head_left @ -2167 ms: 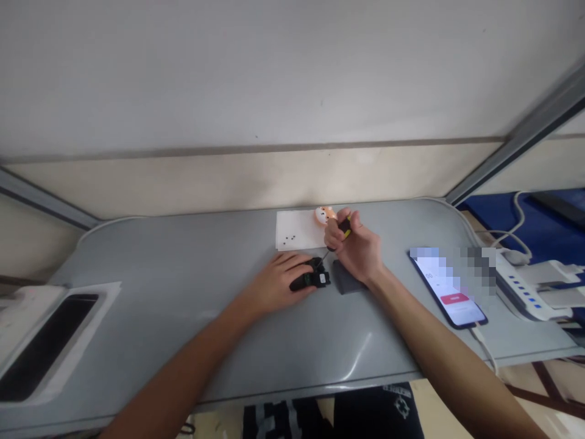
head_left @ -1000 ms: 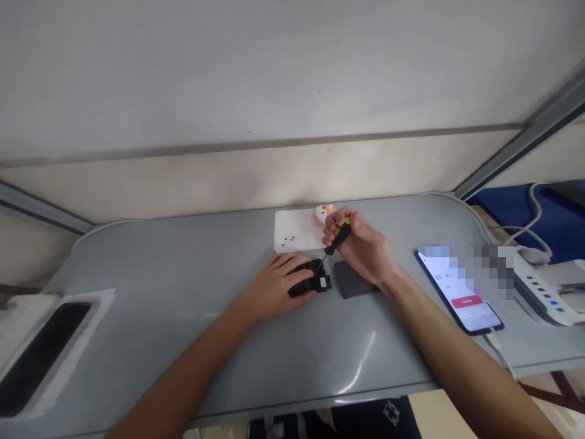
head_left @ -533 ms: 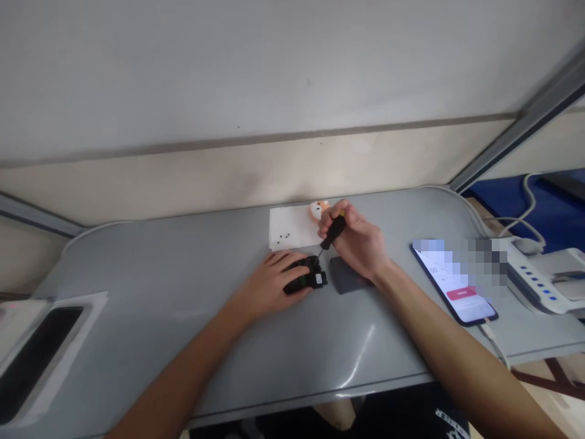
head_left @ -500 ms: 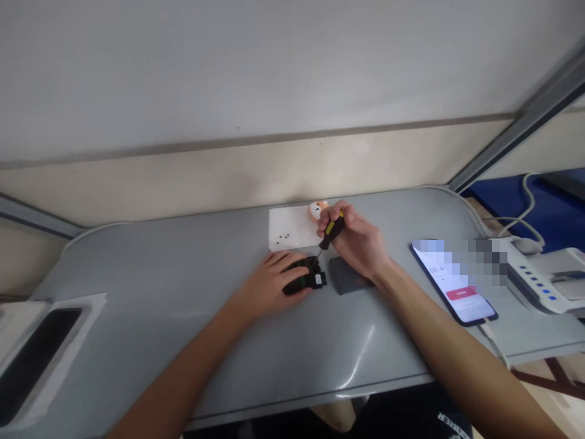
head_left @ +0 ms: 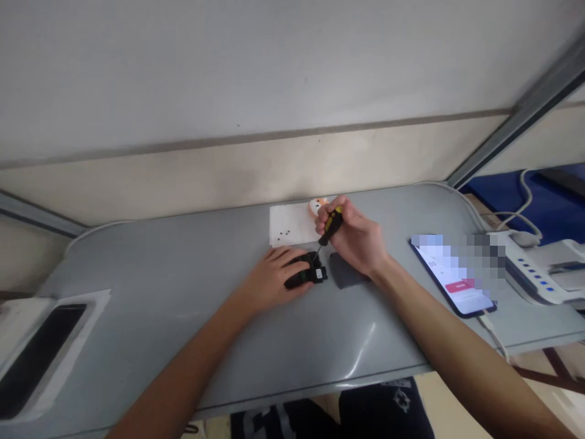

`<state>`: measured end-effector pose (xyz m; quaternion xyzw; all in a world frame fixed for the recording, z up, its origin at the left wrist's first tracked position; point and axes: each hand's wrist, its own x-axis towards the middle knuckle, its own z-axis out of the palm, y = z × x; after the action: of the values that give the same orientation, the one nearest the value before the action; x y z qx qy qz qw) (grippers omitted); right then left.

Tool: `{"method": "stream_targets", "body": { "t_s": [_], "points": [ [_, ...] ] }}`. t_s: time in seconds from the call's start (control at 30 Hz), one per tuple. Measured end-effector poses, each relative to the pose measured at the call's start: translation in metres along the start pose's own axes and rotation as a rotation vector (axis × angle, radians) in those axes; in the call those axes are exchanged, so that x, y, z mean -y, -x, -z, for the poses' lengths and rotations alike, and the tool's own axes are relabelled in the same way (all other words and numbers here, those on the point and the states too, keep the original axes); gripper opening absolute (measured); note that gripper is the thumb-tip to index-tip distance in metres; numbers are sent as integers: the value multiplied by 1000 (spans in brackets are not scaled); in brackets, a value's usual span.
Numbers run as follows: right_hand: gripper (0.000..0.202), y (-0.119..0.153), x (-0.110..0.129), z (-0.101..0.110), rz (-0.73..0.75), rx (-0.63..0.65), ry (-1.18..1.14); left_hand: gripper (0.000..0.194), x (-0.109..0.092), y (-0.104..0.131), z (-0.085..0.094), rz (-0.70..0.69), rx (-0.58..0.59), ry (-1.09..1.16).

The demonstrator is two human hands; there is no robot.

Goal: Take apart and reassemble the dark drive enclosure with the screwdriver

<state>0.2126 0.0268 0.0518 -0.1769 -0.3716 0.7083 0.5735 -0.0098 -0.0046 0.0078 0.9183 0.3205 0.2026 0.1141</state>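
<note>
A small black device (head_left: 319, 274) with a white label lies on the grey table, and my left hand (head_left: 277, 279) is wrapped over its left side. My right hand (head_left: 354, 235) grips a black and yellow screwdriver (head_left: 331, 225), tilted so that its tip meets the upper part of the device. A dark flat piece (head_left: 346, 272) lies to the right of the device, partly under my right wrist. Behind them several tiny dark screws rest on a white sheet of paper (head_left: 292, 219), beside an orange and white figure (head_left: 316, 207).
On the right a lit phone (head_left: 457, 283) with a cable lies near a white power strip (head_left: 530, 268). A dark phone (head_left: 39, 356) sits on papers at the left. A wall (head_left: 205, 177) rises behind the table (head_left: 159, 262).
The camera view has shifted slightly, and more of my clothing shows below the table edge. My right hand still holds the screwdriver at the device, with its handle turned a little.
</note>
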Motion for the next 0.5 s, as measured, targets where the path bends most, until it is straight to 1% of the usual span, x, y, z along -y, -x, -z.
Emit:
{"method": "stream_targets", "body": {
  "t_s": [0.1,0.2,0.27,0.3,0.33,0.37,0.4,0.43,0.47,0.5],
  "points": [
    [30,-4,-1,3,-46,-12,32,19,3,-2,-1,6,-5,-12],
    [35,-5,-4,1,-68,-59,-5,20,5,-7,6,-14,-20,-62],
    [39,-4,-5,-2,-54,-80,-30,26,-5,-4,13,-37,-84,-141],
    [41,-3,-6,-4,-45,-83,-29,33,-17,0,15,-34,-134,-188],
    [42,-2,-6,-5,-39,-82,-17,40,-33,8,13,-29,-217,-228],
    [42,-1,-6,-6,-36,-78,2,42,-54,19,9,-24,-276,-224],
    [41,0,-6,-7,-35,-70,25,42,-79,31,0,-62,-274,-148],
    [39,1,-6,-7,-36,-56,45,40,-105,43,-13,-109,-181,9],
    [37,2,-5,-7,-36,-42,60,36,-132,55,-28,-86,-39,204],
    [36,2,-5,-7,-35,-31,69,30,-156,65,-46,-12,40,364]
  ]
}}
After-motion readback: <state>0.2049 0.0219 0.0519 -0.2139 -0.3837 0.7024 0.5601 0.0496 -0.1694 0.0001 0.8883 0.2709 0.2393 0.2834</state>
